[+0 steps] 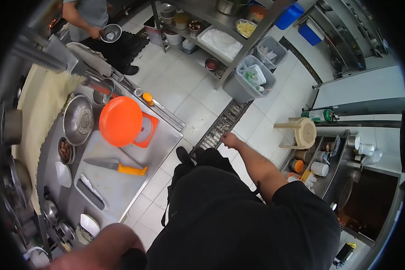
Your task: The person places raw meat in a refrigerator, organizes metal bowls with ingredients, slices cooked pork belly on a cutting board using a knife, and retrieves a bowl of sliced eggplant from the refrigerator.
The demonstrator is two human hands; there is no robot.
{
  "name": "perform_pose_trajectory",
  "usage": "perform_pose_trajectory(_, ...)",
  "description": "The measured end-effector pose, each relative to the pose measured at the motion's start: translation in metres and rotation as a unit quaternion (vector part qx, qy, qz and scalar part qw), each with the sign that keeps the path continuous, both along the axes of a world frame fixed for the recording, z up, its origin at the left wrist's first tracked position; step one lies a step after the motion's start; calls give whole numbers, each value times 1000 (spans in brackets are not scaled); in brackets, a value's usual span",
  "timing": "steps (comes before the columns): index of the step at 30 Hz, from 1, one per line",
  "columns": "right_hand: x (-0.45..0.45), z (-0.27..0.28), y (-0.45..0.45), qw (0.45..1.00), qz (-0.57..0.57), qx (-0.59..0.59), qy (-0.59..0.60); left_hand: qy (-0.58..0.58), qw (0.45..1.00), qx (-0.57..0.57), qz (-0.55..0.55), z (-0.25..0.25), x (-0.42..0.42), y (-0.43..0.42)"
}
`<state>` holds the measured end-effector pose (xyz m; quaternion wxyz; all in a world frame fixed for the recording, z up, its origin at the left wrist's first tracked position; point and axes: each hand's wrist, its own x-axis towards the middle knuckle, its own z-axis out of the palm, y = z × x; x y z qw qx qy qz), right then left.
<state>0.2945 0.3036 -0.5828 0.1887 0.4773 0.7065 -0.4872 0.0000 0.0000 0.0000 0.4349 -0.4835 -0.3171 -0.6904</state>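
My right hand [230, 140] hangs over the tiled floor near a drain grate, fingers curled in, with nothing visible in it. At the lower left edge, my left arm reaches over the counter; the left hand [69, 262] is blurred and partly cut off, so its fingers do not show. On the counter lies a white cutting board [117, 157] with a yellow-handled knife [114, 165] and a dark-grey long object [89, 192] on it. An orange round dish [120, 121] rests on an orange scale [149, 130]. Beside it sits a metal bowl [78, 119].
A small bowl of meat [65, 150] and white dishes [89, 224] stand on the counter [164, 135]. Another person [87, 18] holds a metal bowl [111, 33] at upper left. Grey bins [245, 87], a shelf rack [218, 18] and a beige stool [304, 133] stand around.
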Motion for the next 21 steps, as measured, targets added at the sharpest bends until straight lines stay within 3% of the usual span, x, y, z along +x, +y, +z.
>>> perform_pose_trajectory(2, -16, 8, 25, 997, -66, -26, 34, -164, 985, -22, -40, -62, -4, 32)
perform_pose_trajectory(4, -28, 4, 59, 991, -111, -52, 55, -229, 911, -333, -79, -117, 0, 59)
perform_pose_trajectory(5, -35, -3, 78, 987, -132, -66, 63, -282, 814, -490, -135, -133, 0, 66)
perform_pose_trajectory(7, -55, -24, 119, 988, -133, -58, 59, -396, 654, -611, -205, -176, 17, 89)
perform_pose_trajectory(9, -77, -47, 171, 986, -144, -62, 62, -384, 458, -774, -209, -210, 20, 105)
perform_pose_trajectory(10, -90, -81, 201, 987, -139, -51, 67, -413, 356, -811, -211, -232, 21, 102)
perform_pose_trajectory(11, -95, -120, 230, 988, 29, 110, 108, -439, 248, -838, -210, -254, 26, 92)
perform_pose_trajectory(12, -103, -159, 268, 930, 197, 267, 155, -485, 141, -845, -179, -275, 36, 82)
perform_pose_trajectory(13, -116, -192, 296, 822, 346, 407, 197, -520, 26, -841, -147, -295, 48, 70)
perform_pose_trajectory(15, -154, -217, 339, 865, 336, 361, 87, -367, -30, -927, -68, -332, 94, 45)
perform_pose_trajectory(17, -184, -244, 382, 877, 311, 363, 55, -534, -253, -799, -111, -386, 140, 18)
perform_pose_trajectory(20, -220, -294, 425, 923, 204, 326, 8, -569, -309, -749, -143, -440, 202, -5)
perform_pose_trajectory(21, -229, -315, 443, 939, 148, 309, -1, -532, -294, -780, -148, -459, 235, -24)
